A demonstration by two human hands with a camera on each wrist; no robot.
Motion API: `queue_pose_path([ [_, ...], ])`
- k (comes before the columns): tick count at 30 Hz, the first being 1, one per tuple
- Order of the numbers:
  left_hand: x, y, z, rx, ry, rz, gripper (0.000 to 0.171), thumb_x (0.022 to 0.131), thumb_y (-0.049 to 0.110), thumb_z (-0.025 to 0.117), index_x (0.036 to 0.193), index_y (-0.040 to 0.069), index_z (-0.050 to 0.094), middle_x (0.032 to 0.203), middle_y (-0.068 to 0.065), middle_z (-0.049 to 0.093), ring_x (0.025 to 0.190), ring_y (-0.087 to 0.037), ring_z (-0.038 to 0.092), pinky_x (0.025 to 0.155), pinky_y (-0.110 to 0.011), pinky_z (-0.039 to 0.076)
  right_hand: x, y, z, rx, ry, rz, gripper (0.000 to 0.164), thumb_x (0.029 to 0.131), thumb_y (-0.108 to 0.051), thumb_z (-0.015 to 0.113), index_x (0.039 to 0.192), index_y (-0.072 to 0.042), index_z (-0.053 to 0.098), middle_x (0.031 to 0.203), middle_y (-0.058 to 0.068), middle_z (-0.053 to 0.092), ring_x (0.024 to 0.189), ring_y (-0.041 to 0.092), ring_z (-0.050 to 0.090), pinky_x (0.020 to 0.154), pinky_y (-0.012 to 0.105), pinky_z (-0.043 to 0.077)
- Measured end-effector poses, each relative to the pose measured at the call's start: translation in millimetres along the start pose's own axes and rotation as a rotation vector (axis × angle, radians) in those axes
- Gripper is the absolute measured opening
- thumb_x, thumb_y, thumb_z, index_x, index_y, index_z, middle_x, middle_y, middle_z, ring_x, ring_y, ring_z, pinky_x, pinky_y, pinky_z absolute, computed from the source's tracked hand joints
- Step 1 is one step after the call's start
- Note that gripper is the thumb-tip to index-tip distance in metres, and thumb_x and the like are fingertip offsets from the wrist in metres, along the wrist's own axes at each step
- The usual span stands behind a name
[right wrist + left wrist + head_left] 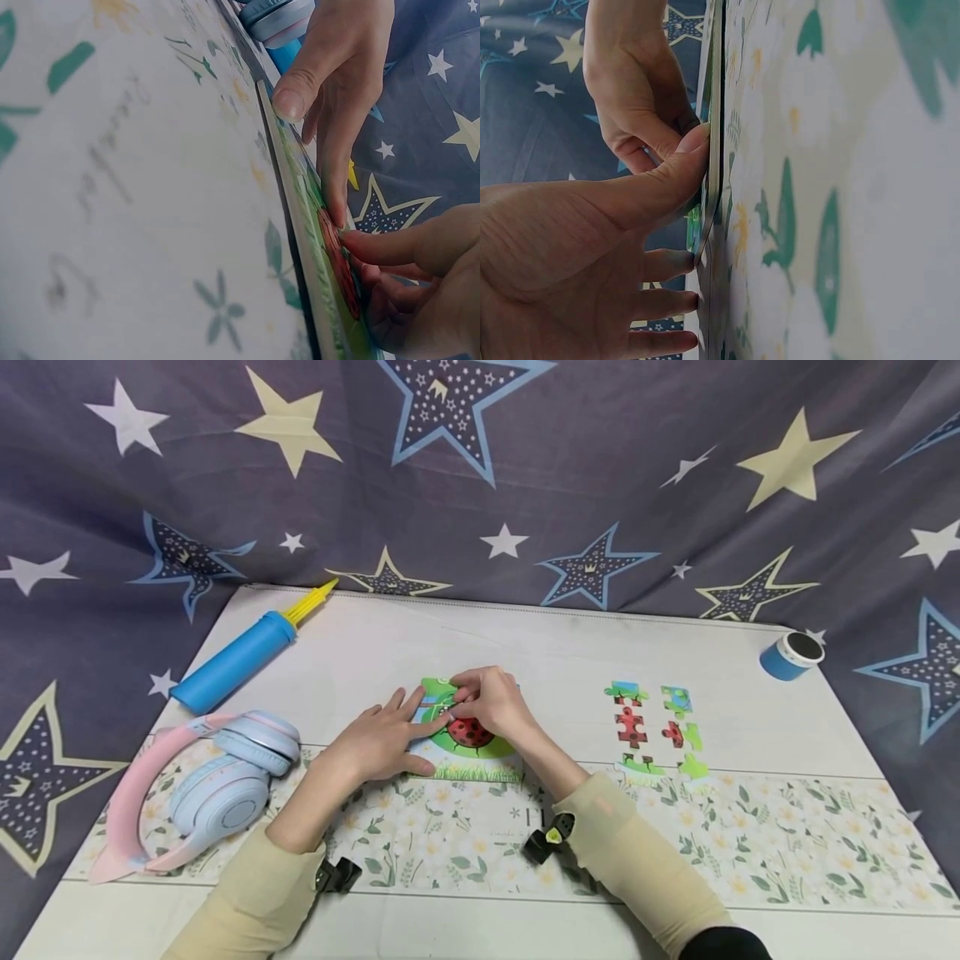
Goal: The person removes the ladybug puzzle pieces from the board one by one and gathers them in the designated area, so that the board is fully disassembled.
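Note:
A ladybug jigsaw puzzle [480,770] lies flat on the table, its red ladybug in the middle of a green border. My left hand [386,739] rests on its left side with the fingers spread and fairly straight, the index fingertip on the picture by the ladybug's head. Over the upper middle, my right hand [491,700] has its fingers curled in and its thumb at the picture. In the right wrist view, the right thumb [375,246] meets the surface beside the left index fingertip. Whether the right fingers pinch a puzzle piece is hidden.
Several loose puzzle pieces [631,727] lie in two columns to the right. Pink and blue headphones [225,793] sit at the left, with a blue hand pump [236,660] behind them. A small blue and white jar [787,658] stands at the far right.

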State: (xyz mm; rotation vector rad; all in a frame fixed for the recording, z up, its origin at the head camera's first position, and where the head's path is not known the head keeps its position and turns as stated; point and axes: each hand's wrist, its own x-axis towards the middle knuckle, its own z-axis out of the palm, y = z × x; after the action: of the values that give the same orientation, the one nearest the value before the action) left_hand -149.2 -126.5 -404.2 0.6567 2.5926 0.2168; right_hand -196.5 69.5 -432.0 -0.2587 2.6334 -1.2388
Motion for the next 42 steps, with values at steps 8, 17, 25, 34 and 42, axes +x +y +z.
queue_pose_path([
  [8,0.6,-0.4,0.5,0.000,0.000,0.000,0.077,0.096,0.050,0.066,0.162,0.028,0.035,0.173,-0.023,0.009,0.159,-0.048,0.012,0.123,-0.067,0.026,0.4,0.0,-1.2,-0.020,-0.005,-0.007,0.042,0.086,-0.010,0.083,0.127,-0.011,0.074,0.096,0.004,0.080,0.092,0.020,0.075,0.091,0.039,0.061],
  [17,1.1,-0.2,0.1,0.001,-0.002,0.002,0.076,0.096,0.050,0.066,0.162,0.028,0.035,0.173,-0.023,0.008,0.159,-0.048,0.012,0.124,-0.066,0.026,1.1,0.6,-3.8,-0.045,-0.019,-0.023,0.041,0.086,-0.014,0.085,0.126,-0.012,0.074,0.097,0.004,0.081,0.093,0.020,0.075,0.092,0.039,0.060],
  [25,0.4,-0.5,-0.6,-0.014,0.010,0.012,0.075,0.095,0.050,0.068,0.160,0.027,0.038,0.173,-0.023,0.010,0.158,-0.049,0.013,0.123,-0.067,0.027,2.8,0.6,-4.0,-0.050,-0.022,-0.025,0.040,0.086,-0.014,0.085,0.125,-0.012,0.075,0.096,0.005,0.081,0.092,0.019,0.076,0.091,0.037,0.061],
  [34,0.2,-5.1,-2.5,-0.031,-0.011,0.055,0.072,0.095,0.045,0.069,0.159,0.027,0.042,0.172,-0.026,0.009,0.157,-0.052,0.014,0.122,-0.069,0.026,3.2,0.6,-2.4,-0.038,-0.024,-0.008,0.041,0.087,-0.012,0.084,0.126,-0.011,0.074,0.096,0.005,0.080,0.091,0.020,0.075,0.088,0.037,0.062],
  [42,0.8,-5.2,-2.6,-0.026,-0.016,0.055,0.072,0.095,0.046,0.069,0.159,0.027,0.041,0.172,-0.026,0.009,0.157,-0.052,0.014,0.122,-0.068,0.027,2.9,1.1,-3.1,-0.006,-0.022,-0.014,0.042,0.085,-0.011,0.085,0.125,-0.010,0.075,0.095,0.006,0.080,0.087,0.019,0.074,0.082,0.033,0.062],
])
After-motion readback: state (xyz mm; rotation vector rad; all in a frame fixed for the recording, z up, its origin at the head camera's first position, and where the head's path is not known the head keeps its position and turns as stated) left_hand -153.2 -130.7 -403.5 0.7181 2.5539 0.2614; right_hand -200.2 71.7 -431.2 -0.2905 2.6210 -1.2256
